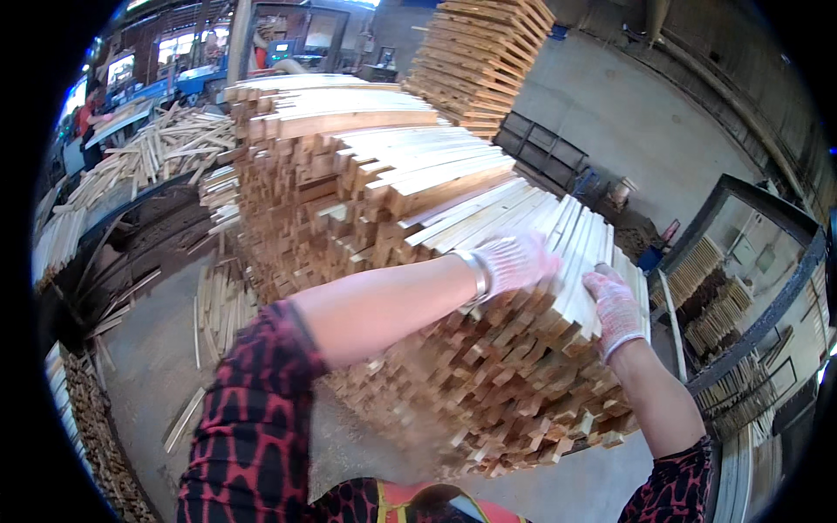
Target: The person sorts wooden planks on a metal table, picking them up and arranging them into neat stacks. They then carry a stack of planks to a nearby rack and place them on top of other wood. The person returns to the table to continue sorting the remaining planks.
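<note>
Over stacked slats (488,211) — left hand (514,261), right hand (616,309); whether fingers (600,282) grip, I can't tell.

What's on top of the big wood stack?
Pale strips lie side by side, with the gloved left hand and right hand at their near ends. Parts beneath the hands are hidden.

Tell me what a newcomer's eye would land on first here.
Most likely the huge stack of pale wooden strips filling the centre, its cut ends facing the person. Next come the gloved left hand and right hand, at the stack's near right end. Behind it, at top centre, rises a tall crisscrossed wood pile; a loose heap of sticks lies at upper left.
</note>
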### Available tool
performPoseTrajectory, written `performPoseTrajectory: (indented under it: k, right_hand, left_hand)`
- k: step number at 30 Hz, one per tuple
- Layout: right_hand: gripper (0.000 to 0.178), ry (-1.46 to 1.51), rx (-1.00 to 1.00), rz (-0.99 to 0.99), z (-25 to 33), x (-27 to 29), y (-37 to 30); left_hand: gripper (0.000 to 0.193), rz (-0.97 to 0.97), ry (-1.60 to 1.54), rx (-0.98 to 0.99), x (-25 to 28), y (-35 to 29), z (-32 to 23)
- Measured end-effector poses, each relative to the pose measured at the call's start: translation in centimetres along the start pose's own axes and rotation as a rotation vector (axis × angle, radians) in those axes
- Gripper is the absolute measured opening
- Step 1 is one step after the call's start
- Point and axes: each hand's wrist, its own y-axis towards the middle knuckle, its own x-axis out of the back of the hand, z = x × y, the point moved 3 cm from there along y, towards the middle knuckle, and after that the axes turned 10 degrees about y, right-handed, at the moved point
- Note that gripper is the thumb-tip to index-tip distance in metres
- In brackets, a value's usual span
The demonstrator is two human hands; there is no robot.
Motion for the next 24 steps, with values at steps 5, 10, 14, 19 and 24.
performPoseTrajectory:
  k: [5,10,14,19,24]
  right_hand:
    - [0.064,0.292,-0.076,-0.063,-0.9,0.4,1.0]
    - [0.06,0.432,-0.095,0.001,-1.3,-2.9,3.6]
    - [0.048,0.171,0.024,0.189,0.2,-10.9,7.2]
    - [0.036,-0.18,0.014,0.254,2.2,-12.3,7.1]
    - [0.055,-0.637,0.535,0.126,4.2,-12.7,8.9]
  left_hand:
    - [0.061,-0.203,0.033,-0.24,-0.7,-3.7,0.6]
    - [0.053,-0.112,0.016,-0.147,3.1,-4.2,0.6]
    - [0.057,-0.231,0.413,-0.145,7.8,-4.4,4.5]
    - [0.051,-0.303,1.158,0.227,10.4,-7.0,4.4]
    - [0.041,-1.426,0.741,-0.159,16.2,-12.7,14.7]
